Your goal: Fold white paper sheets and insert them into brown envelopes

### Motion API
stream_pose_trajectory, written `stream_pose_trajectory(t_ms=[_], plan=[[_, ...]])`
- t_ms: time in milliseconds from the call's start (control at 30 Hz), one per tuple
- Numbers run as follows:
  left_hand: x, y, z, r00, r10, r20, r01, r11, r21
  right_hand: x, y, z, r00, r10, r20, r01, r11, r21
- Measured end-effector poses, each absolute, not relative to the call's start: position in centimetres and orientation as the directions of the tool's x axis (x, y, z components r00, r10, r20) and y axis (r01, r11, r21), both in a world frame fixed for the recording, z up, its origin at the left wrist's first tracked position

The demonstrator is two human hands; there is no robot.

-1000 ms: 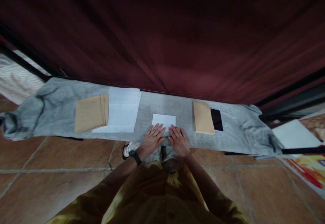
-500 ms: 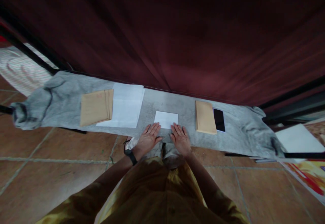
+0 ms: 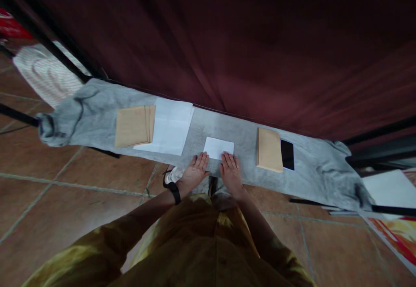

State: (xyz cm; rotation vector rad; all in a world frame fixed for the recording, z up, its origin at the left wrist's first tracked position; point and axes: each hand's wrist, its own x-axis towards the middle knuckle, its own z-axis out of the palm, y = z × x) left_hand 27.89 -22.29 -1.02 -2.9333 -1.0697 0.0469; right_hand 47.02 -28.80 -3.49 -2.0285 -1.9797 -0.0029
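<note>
A dark red hanging cloth with soft folds (image 3: 208,40) fills the space beyond the work area, and a floor of brown square tiles with pale joints (image 3: 94,217) spreads below. Between them runs a long, narrow surface draped in rumpled grey cloth (image 3: 308,161). The person's mustard-yellow shirt (image 3: 195,248) takes up the near middle.

On the surface, towards the left, lie large white paper sheets (image 3: 172,126), slightly fanned; overlapping their left side is a set of flat tan paper envelopes (image 3: 130,126). A thicker tan paper packet (image 3: 269,150) rests to the right of centre.

The left hand (image 3: 194,173) lies palm down, its fingers extended and close together, thumb held out, the tips at the near left corner of a small white rectangular piece of paper (image 3: 219,147). The right hand (image 3: 231,174) is flat too, fingers straight, tips over the near right corner. Neither hand grips anything. The paper lies at mid-surface, between sheets and packet.

A black-screened phone with a pale edge (image 3: 287,154) sits just beside the packet. A black wristwatch (image 3: 174,191) circles the left wrist.
</note>
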Motion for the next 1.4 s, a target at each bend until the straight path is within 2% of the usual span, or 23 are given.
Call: stream_pose_trajectory(t_ms=[267,500,600,733,833,933,1167,1400], plan=[[28.2,-21.9,-1.0,0.764,0.638,-0.098,0.633,-0.77,-0.078,45.7,-25.6,-1.2,0.011,0.999,0.035,0.996,-0.008,-0.088],[28.1,-21.9,-1.4,0.766,0.636,-0.089,0.638,-0.77,-0.009,45.5,-24.1,1.1,-0.074,0.988,-0.133,0.995,0.082,0.055],[28.1,-21.8,-1.6,0.771,0.632,-0.078,0.635,-0.772,0.028,45.0,-23.8,1.3,-0.048,0.985,-0.164,0.998,0.055,0.039],[28.1,-21.8,-1.6,0.772,0.631,-0.079,0.635,-0.771,0.042,44.6,-23.6,1.0,-0.025,0.985,-0.169,1.0,0.026,0.005],[28.1,-21.9,-1.7,0.771,0.631,-0.08,0.635,-0.772,0.032,44.5,-23.7,0.5,-0.034,0.988,-0.147,0.999,0.04,0.035],[27.9,-22.0,-1.9,0.772,0.632,-0.066,0.635,-0.772,0.026,44.4,-23.9,-0.1,-0.037,0.995,-0.098,0.994,0.046,0.095],[27.7,-22.3,-1.5,0.772,0.633,-0.047,0.634,-0.773,0.013,44.8,-24.9,-1.6,-0.094,0.995,0.033,0.988,0.089,0.123],[28.3,-22.2,-0.8,0.739,0.674,0.019,0.671,-0.738,0.075,45.2,-25.2,-1.4,-0.106,0.994,0.03,0.989,0.102,0.108]])
